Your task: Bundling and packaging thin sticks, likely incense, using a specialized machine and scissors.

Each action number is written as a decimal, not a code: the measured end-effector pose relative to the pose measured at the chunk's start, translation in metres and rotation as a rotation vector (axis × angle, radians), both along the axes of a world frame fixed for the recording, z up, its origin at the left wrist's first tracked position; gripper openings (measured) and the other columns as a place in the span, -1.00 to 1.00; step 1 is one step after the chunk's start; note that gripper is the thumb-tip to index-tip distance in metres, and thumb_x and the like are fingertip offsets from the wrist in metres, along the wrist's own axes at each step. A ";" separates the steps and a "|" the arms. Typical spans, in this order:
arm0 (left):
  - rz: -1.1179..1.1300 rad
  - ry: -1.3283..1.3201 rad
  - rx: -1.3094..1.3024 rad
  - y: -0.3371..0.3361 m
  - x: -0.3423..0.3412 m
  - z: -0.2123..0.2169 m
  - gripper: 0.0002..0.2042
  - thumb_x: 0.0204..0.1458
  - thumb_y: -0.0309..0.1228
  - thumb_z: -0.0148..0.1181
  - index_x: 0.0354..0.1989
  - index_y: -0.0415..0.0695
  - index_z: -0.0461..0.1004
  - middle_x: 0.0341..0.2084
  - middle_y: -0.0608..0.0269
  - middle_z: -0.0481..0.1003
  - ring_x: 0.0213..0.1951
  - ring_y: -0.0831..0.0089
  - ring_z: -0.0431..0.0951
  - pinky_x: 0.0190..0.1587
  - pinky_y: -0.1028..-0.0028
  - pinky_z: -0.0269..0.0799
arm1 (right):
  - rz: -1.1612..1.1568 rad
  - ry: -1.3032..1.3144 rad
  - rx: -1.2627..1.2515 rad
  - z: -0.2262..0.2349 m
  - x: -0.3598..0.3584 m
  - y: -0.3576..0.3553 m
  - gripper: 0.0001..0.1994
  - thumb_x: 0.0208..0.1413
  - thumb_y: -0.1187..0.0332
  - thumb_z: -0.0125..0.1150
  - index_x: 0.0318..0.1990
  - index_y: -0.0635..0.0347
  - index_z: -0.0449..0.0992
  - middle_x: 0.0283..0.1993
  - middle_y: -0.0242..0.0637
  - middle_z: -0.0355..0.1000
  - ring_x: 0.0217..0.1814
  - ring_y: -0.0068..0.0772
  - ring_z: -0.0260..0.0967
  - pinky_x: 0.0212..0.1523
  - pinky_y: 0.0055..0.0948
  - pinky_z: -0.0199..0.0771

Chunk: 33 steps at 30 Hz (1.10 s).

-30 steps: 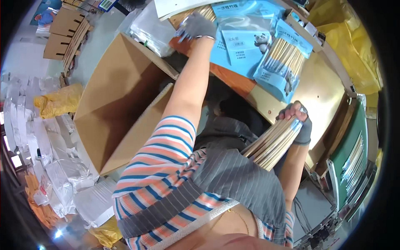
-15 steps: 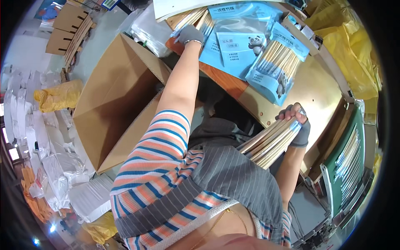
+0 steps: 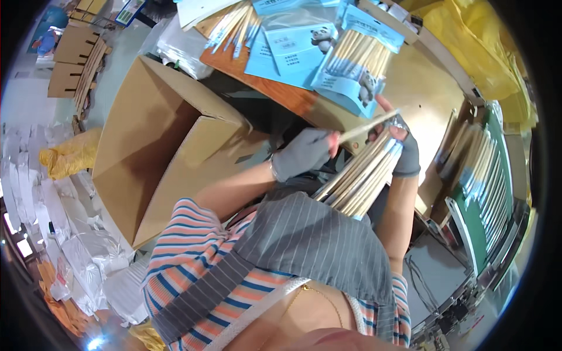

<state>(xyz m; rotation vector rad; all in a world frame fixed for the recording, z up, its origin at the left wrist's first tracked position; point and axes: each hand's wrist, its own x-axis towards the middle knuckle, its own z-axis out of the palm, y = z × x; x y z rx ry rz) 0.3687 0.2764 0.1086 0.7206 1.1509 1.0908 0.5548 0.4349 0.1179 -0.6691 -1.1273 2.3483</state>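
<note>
My right hand point(image 3: 404, 143), in a grey fingerless glove, grips a thick bundle of wrapped chopsticks point(image 3: 358, 175) that slants down toward my apron. Its index finger points up and away from the bundle. From the left comes my left hand point(image 3: 304, 153), also gloved and blurred by motion. Between its fingertips is a thin, pale chopstick packet point(image 3: 370, 125), whose far end crosses over the right hand's fingers. Just beyond the right hand, a blue pouch point(image 3: 366, 90) with a panda print lies filled with chopsticks. Flat blue pouches point(image 3: 293, 50) lie beside it.
Loose chopsticks point(image 3: 237, 29) are spread on the wooden table edge point(image 3: 263, 85). A large open cardboard box point(image 3: 158, 123) stands at my left. On the right, chopsticks lean in rows on a green plate point(image 3: 477, 225). Yellow plastic sheeting point(image 3: 462, 41) hangs at the far right.
My left hand has come back from the loose chopsticks to beside the bundle, now with a chopstick packet. The right hand keeps its hold. More chopsticks show at the green plate.
</note>
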 end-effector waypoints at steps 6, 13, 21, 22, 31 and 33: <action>-0.252 0.765 0.422 0.018 -0.029 -0.025 -0.59 0.22 -0.14 -0.12 -0.44 -0.25 0.46 -0.59 0.26 0.46 -0.41 0.44 0.48 -0.28 0.45 0.37 | -0.073 0.041 -0.063 -0.007 0.009 -0.010 -0.74 -0.08 0.26 0.16 -0.34 0.29 0.40 -0.33 -0.16 0.40 -0.26 -0.17 0.41 -0.10 -0.28 0.42; 0.436 1.549 0.399 0.146 -0.153 -0.104 -0.71 -0.07 -0.09 0.24 -0.37 -0.04 0.44 -0.48 0.18 0.46 -0.31 0.15 0.48 -0.25 0.21 0.38 | -0.060 0.128 -0.115 0.000 0.023 -0.021 -0.79 -0.07 0.26 0.08 -0.45 0.23 0.31 -0.45 -0.17 0.33 -0.28 -0.10 0.38 -0.18 -0.22 0.44; 0.021 1.559 0.320 0.186 -0.231 -0.104 -0.65 0.11 -0.12 -0.10 -0.42 -0.16 0.47 -0.42 -0.06 0.51 -0.30 -0.05 0.49 -0.21 0.10 0.36 | -0.126 0.166 -0.064 -0.006 0.040 -0.023 -0.74 -0.06 0.24 0.13 -0.34 0.25 0.33 -0.45 -0.19 0.34 -0.27 -0.14 0.38 -0.16 -0.27 0.43; -0.067 1.654 0.386 0.184 -0.246 -0.101 -0.64 0.12 -0.15 -0.12 -0.45 -0.17 0.48 -0.46 -0.09 0.51 -0.33 -0.08 0.49 -0.24 0.10 0.37 | -0.109 0.152 -0.049 -0.004 0.039 -0.024 -0.68 -0.06 0.23 0.14 -0.22 0.29 0.38 -0.45 -0.20 0.34 -0.28 -0.17 0.39 -0.16 -0.30 0.43; 0.139 1.396 0.815 0.136 -0.036 -0.017 -0.79 0.03 -0.29 0.14 -0.21 -0.10 0.46 -0.45 0.09 0.49 -0.38 0.06 0.52 -0.36 0.21 0.43 | -0.009 0.033 0.127 0.048 -0.010 -0.029 -0.31 -0.04 0.39 0.13 0.30 0.28 0.08 -0.37 -0.14 0.46 -0.31 -0.38 0.45 -0.25 -0.49 0.42; 0.072 1.249 0.792 0.128 -0.013 -0.022 -0.77 0.04 -0.31 0.12 -0.16 -0.11 0.47 -0.47 0.07 0.49 -0.39 0.05 0.51 -0.37 0.22 0.43 | -0.004 0.049 -0.023 0.030 -0.013 -0.022 -0.36 -0.01 0.44 0.09 0.29 0.27 0.09 -0.37 -0.12 0.47 -0.33 -0.33 0.47 -0.26 -0.49 0.44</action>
